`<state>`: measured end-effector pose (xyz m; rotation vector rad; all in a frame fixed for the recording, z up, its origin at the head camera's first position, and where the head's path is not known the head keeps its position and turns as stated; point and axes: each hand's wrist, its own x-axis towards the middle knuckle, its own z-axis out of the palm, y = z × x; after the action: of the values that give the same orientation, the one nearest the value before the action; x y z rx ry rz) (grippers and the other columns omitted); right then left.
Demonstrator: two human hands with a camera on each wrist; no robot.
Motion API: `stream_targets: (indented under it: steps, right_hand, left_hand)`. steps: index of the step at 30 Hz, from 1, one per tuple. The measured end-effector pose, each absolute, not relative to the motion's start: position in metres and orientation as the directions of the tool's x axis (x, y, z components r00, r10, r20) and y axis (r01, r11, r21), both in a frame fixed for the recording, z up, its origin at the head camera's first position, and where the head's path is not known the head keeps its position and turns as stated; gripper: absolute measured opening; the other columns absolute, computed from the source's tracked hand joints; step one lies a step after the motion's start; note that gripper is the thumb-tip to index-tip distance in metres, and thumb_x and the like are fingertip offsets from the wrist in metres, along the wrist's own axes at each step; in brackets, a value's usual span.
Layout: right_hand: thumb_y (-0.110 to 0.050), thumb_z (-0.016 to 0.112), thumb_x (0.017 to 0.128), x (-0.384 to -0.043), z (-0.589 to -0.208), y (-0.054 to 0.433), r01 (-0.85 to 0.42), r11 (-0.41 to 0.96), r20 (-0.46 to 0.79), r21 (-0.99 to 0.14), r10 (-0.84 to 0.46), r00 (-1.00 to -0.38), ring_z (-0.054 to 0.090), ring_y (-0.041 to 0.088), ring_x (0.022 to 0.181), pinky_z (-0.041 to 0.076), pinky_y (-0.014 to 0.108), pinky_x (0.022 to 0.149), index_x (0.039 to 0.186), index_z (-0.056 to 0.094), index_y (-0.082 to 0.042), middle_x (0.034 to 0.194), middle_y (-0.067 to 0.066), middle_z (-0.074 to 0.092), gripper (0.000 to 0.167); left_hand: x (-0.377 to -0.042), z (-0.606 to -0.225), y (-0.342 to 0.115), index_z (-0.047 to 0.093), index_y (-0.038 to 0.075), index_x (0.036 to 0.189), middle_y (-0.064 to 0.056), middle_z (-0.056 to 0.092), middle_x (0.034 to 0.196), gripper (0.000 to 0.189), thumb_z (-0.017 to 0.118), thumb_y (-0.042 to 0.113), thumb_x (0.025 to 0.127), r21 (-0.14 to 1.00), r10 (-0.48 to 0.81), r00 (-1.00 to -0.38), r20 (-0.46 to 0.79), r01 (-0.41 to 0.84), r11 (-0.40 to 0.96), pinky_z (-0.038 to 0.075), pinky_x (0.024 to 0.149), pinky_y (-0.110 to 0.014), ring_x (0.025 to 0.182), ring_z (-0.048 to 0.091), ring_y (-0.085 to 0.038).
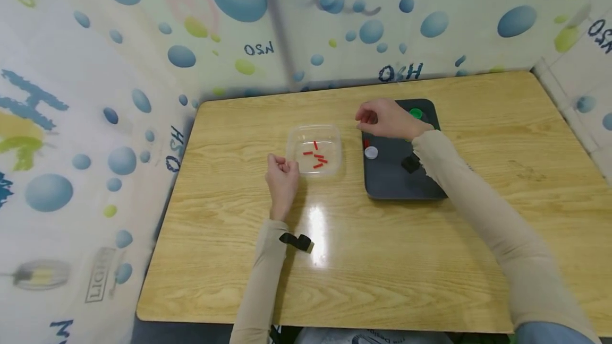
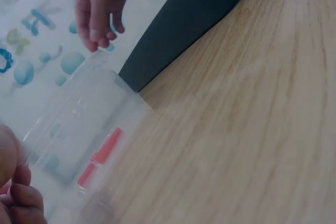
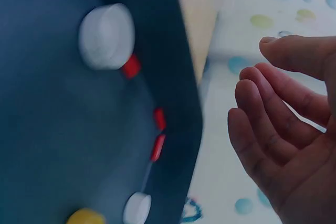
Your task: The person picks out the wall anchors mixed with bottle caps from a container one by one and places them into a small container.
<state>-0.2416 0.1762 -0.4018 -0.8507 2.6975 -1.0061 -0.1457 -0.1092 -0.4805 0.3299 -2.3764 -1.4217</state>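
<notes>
A clear plastic container (image 1: 337, 147) stands on the table with several short red sticks (image 1: 308, 153) inside. At its near left corner, my left hand (image 1: 283, 182) pinches the rim, thumb and fingers close together in the left wrist view. My right hand (image 1: 389, 119) hovers over the far left edge of the black tray (image 1: 397, 187). Its thumb and fingers are bent and apart, with nothing between them in the right wrist view. In the tray lie red pieces (image 3: 158, 148), white caps (image 3: 107, 36), a yellow cap (image 3: 86, 217) and a green cap (image 1: 416, 113).
The wooden table (image 1: 229, 269) carries the tray to the right of the container, with a gap between. A wall with a printed bubble pattern (image 1: 311, 31) runs along the table's far side and left. The right forearm covers part of the tray.
</notes>
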Motion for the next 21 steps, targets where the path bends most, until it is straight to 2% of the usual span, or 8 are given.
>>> stream_targets:
  steps: [9,16,21]
  right_hand:
    - [-0.011,0.067,0.094,-0.244,-0.426,0.198,-0.421,0.695,-0.012,-0.583,-0.526,-0.85,0.068,0.028,0.091,0.055,0.046,0.086,0.112,0.068,0.001,0.102,0.016,0.072,0.022]
    - [-0.007,0.068,0.093,-0.245,-0.445,0.206,-0.415,0.69,-0.031,-0.594,-0.535,-0.844,0.068,0.028,0.087,0.056,0.045,0.079,0.109,0.069,0.003,0.099,0.018,0.072,0.02]
    - [-0.008,0.071,0.091,-0.247,-0.454,0.205,-0.398,0.702,-0.069,-0.59,-0.535,-0.842,0.067,0.027,0.088,0.056,0.044,0.08,0.108,0.069,0.001,0.099,0.017,0.071,0.019]
  left_hand:
    - [-0.146,-0.48,-0.111,0.05,-0.001,0.094,0.005,0.044,0.066,0.014,0.054,0.003,0.081,0.882,-0.378,-0.904,0.201,-0.001,0.472,0.035,0.057,-0.026,0.061,0.044,-0.013]
    - [-0.145,-0.481,-0.11,0.049,0.001,0.092,0.004,0.043,0.065,0.012,0.054,0.004,0.082,0.882,-0.377,-0.904,0.202,0.0,0.471,0.034,0.056,-0.025,0.06,0.043,-0.012]
    - [-0.145,-0.48,-0.109,0.049,0.0,0.095,0.003,0.042,0.065,0.013,0.053,0.004,0.084,0.888,-0.362,-0.914,0.183,-0.005,0.461,0.032,0.055,-0.025,0.06,0.042,-0.013]
